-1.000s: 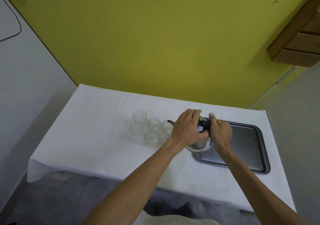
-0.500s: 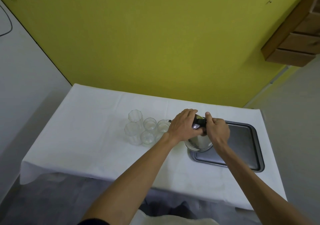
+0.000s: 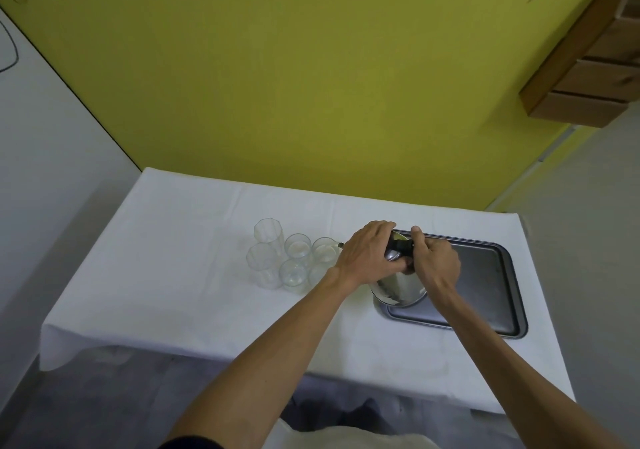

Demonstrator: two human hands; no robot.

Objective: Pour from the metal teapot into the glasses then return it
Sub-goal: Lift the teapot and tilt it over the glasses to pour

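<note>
Cloth-covered white table [image 3: 180, 275] carried everything I watched. At three o'clock lay the dark rectangular metal tray [image 3: 485, 275]; at nine o'clock of it clustered six clear drinking glasses [image 3: 294, 258]. Between them the shiny round metal teapot [image 3: 398, 287] was tipped, its spout reaching the nearest glass. My left hand [image 3: 367, 254] pressed over the lid, my right hand [image 3: 434, 263] clenched the black handle. Compared with a second earlier the pot had tilted further, so I judged pouring was beginning.

White-clothed table [image 3: 180, 275] with clustered glasses [image 3: 294, 261] and grey tray [image 3: 491, 275]
</note>
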